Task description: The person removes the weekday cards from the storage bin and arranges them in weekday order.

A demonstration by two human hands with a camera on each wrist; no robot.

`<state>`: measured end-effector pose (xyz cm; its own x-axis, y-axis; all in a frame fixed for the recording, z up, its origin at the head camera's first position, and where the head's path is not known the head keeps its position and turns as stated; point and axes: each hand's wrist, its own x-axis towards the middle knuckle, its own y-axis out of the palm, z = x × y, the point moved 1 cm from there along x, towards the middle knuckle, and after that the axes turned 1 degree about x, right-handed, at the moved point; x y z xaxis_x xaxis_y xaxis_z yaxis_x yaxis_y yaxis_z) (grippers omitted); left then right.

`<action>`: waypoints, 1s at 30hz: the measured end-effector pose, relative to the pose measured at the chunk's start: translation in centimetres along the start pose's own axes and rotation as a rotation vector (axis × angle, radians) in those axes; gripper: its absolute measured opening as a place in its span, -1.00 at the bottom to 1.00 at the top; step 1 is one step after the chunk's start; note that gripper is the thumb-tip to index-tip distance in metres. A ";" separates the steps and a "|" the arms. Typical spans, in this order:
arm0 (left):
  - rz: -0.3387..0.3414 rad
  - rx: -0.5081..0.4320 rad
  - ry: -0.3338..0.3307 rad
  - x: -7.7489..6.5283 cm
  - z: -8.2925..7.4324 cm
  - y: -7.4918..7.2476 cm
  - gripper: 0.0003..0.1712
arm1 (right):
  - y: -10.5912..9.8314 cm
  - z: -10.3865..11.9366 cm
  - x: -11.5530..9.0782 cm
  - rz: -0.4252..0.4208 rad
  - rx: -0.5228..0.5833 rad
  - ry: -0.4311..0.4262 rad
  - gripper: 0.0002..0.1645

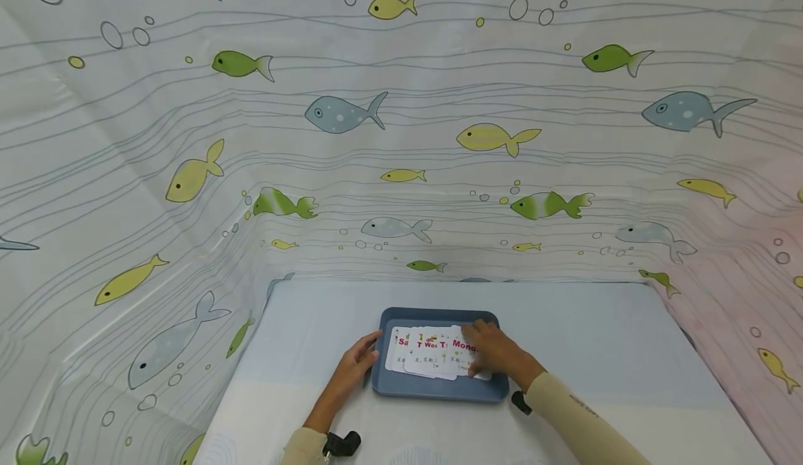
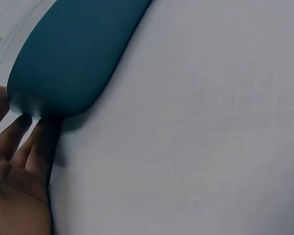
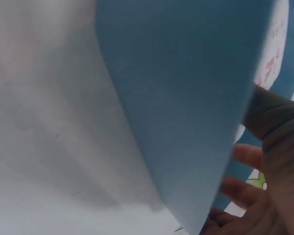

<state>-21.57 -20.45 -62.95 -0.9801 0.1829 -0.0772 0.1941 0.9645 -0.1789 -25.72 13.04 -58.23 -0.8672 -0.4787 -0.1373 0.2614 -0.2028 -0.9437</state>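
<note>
A blue-grey tray (image 1: 439,389) holds a row of overlapping white word cards (image 1: 430,360) with red print. The legible words include "Sa", "We" and "Mond". My left hand (image 1: 355,364) is at the tray's left edge, fingertips touching its side; the left wrist view shows the fingers (image 2: 33,147) against the tray's corner (image 2: 63,63). Over the rightmost card (image 1: 461,345), "Mond…", my right hand (image 1: 498,350) spreads, fingers near its upper edge and thumb lower down. In the right wrist view the tray wall (image 3: 186,98) hides part of that hand, so its grip is unclear.
The tray stands on a pale blue and white table covering (image 1: 577,339). Behind and at the sides hangs a white sheet (image 1: 439,88) printed with fish. Black devices sit at my left wrist (image 1: 342,444) and right wrist (image 1: 521,402).
</note>
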 end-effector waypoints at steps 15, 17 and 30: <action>-0.011 0.017 0.022 0.0 -0.1 0.0 -0.45 | 0.7 -0.4 0.2 -0.161 -0.240 -0.015 0.27; -0.017 0.023 0.021 -0.1 0.0 -0.1 -0.45 | 0.8 -0.4 0.2 -0.176 -0.174 -0.010 0.22; -0.027 0.044 0.013 -0.4 0.2 0.2 -0.44 | 0.5 -1.1 -0.5 -0.159 0.198 0.019 -0.21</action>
<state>-21.10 -20.35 -63.12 -0.9853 0.1601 -0.0588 0.1693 0.9598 -0.2237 -25.57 14.13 -59.00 -0.9116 -0.4112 0.0009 0.1970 -0.4387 -0.8768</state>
